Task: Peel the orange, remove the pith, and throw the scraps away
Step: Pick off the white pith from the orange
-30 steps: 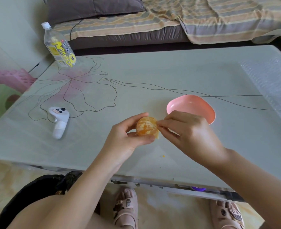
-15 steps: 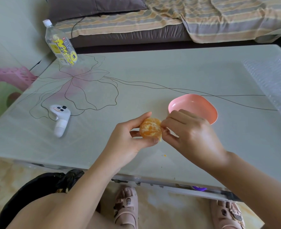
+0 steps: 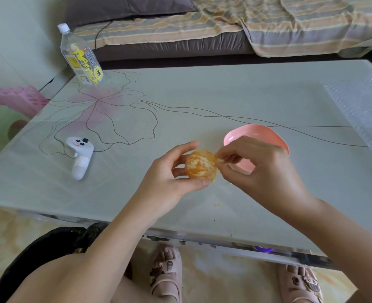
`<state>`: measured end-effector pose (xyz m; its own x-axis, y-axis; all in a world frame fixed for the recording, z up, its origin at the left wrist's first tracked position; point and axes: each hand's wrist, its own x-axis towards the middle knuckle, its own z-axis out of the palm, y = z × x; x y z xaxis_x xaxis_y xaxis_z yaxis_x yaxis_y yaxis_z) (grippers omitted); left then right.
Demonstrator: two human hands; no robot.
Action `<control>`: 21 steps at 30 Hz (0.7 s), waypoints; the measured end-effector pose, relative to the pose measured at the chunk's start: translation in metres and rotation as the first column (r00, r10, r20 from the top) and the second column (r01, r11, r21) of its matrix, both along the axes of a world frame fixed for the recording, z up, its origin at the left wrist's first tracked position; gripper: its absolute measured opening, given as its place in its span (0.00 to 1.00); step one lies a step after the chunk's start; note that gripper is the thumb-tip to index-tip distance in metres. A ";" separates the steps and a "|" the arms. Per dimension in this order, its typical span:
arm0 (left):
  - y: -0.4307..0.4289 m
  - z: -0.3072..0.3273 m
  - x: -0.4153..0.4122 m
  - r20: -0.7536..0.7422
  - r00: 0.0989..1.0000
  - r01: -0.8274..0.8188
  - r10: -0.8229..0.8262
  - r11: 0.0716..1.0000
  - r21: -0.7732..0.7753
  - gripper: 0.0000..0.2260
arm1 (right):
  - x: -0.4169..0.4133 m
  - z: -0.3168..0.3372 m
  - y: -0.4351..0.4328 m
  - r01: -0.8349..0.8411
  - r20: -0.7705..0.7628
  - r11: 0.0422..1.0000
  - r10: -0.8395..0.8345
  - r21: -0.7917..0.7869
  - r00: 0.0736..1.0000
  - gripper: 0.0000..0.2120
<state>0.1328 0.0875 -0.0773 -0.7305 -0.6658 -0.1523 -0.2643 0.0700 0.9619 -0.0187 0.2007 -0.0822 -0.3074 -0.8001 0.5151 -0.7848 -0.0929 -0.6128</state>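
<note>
A peeled orange (image 3: 200, 164) with white pith streaks sits between the thumb and fingers of my left hand (image 3: 169, 178), held just above the table. My right hand (image 3: 261, 169) pinches a thin strand of pith at the orange's upper right side, thumb and forefinger pressed together. Behind my right hand a pink bowl (image 3: 257, 133) rests on the table, partly hidden by the fingers. A tiny orange crumb (image 3: 218, 205) lies on the table below the fruit.
The pale glass table (image 3: 224, 95) has a flower drawing. A white controller (image 3: 80, 156) lies at the left, a plastic bottle (image 3: 80, 57) stands at the far left corner. A black bag (image 3: 49, 248) sits on the floor by my left knee. A sofa lies beyond.
The orange has turned in my left hand and risen a little. My right fingers have shifted to its upper right edge, pulling at pith.
</note>
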 end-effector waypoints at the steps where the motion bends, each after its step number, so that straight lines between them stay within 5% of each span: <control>1: 0.000 -0.001 0.000 -0.005 1.000 -0.008 0.008 1.000 0.015 0.31 | -0.001 0.001 0.001 -0.008 -0.024 1.000 0.008 -0.003 1.000 0.05; 12: 0.005 -0.001 -0.003 0.007 1.000 -0.004 0.004 1.000 -0.021 0.21 | 0.001 0.000 0.007 0.019 -0.375 0.997 -0.043 -0.069 0.926 0.04; 21: 0.007 -0.001 -0.005 0.015 1.000 0.008 -0.007 0.998 -0.063 0.22 | 0.006 -0.001 0.004 0.097 -0.295 0.995 -0.100 -0.024 0.950 0.04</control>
